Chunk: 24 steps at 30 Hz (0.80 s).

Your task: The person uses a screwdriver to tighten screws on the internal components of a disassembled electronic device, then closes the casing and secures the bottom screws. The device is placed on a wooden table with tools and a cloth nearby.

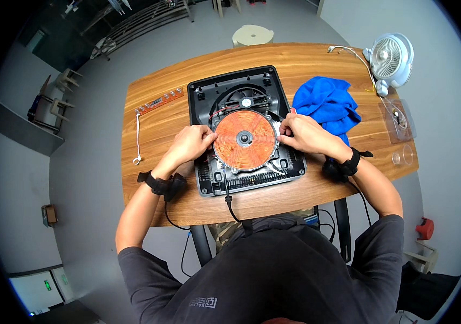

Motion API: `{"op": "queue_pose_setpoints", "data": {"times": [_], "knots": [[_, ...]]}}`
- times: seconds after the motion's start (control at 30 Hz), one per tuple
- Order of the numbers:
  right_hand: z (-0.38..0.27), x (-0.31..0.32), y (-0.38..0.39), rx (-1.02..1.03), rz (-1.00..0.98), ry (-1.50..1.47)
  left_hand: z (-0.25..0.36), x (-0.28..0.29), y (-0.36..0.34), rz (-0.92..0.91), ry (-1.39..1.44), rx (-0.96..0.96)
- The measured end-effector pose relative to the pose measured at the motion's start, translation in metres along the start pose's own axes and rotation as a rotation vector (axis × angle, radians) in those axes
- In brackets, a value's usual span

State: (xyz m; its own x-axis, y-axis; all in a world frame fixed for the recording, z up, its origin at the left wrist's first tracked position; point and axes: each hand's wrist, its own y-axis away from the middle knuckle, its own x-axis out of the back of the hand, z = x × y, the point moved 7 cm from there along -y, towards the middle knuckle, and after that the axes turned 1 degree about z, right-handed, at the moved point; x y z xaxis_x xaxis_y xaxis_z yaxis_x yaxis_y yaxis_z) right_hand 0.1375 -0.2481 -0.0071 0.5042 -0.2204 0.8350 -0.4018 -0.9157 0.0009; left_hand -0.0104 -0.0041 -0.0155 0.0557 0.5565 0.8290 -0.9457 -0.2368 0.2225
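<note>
In the middle of the table lies an opened induction cooker base [288,170], a black plastic housing with its insides bare. A round copper induction coil [230,146] with a dark hub sits in it, in front of a black cooling fan [245,101]. My left hand [191,141] pinches the coil's left rim between thumb and fingers. On the opposite side, my right hand [300,132] has its fingers closed at the coil's right rim. A black power cord [228,200] leaves the housing's front edge.
An orange circuit board strip [159,101] with a white cable lies left of the housing. A crumpled blue cloth [327,105] lies to its right. At the table's right end are a small white fan [390,59] and a clear plastic tray [398,121]. A stool [252,35] stands beyond.
</note>
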Motion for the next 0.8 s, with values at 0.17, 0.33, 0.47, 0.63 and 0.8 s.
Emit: {"op": "queue_pose_setpoints", "data": {"times": [0.17, 0.33, 0.47, 0.63, 0.8], "knots": [[-0.0018, -0.0004, -0.0007, 0.014, 0.009, 0.018, 0.0031, 0.0028, 0.001, -0.002, 0.002, -0.006], [-0.0048, 0.0007, -0.0007, 0.027, -0.01, 0.031, 0.005, 0.0005, 0.0005, 0.008, -0.024, -0.025], [-0.0044, -0.0004, -0.0007, 0.008, -0.052, 0.032, 0.0068, 0.0012, 0.0003, -0.006, -0.04, -0.023], [-0.008, -0.0014, -0.0016, 0.011, -0.061, -0.041, 0.007, 0.0, 0.0015, 0.007, -0.025, 0.0], [0.0001, -0.0074, -0.0045, -0.119, -0.128, -0.055, 0.0001, -0.0015, 0.0018, 0.013, 0.012, 0.024]]}}
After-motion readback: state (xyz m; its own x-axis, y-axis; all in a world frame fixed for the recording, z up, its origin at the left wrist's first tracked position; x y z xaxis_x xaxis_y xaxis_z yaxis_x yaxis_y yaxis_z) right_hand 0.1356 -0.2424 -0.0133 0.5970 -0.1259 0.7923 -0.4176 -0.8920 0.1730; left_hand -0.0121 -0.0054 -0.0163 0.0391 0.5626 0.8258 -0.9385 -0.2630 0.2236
